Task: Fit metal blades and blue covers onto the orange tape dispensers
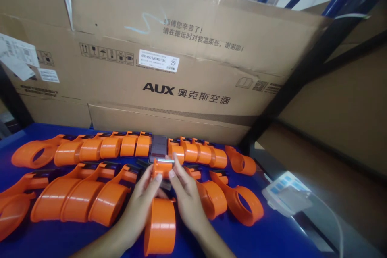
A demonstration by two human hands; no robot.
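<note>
An orange plastic part (160, 225) with a wide ring at its near end hangs between my hands at the front centre. My left hand (146, 193) grips the upper end from the left, its thumb pressed on the orange block. From the right, my right hand (183, 187) holds the same end with thumb and fingers. A shiny metal strip (165, 161) lies across the top of that end, between the fingertips. Just beyond the hands is a dark phone-like rectangle (158, 147) on the blue surface.
Several similar orange parts (110, 203) stand in two rows on the blue table (236, 242), left and right. A big cardboard sheet (121, 72) rises behind. At the right are a black metal post (272, 105) and a white box (287, 193) with a cable.
</note>
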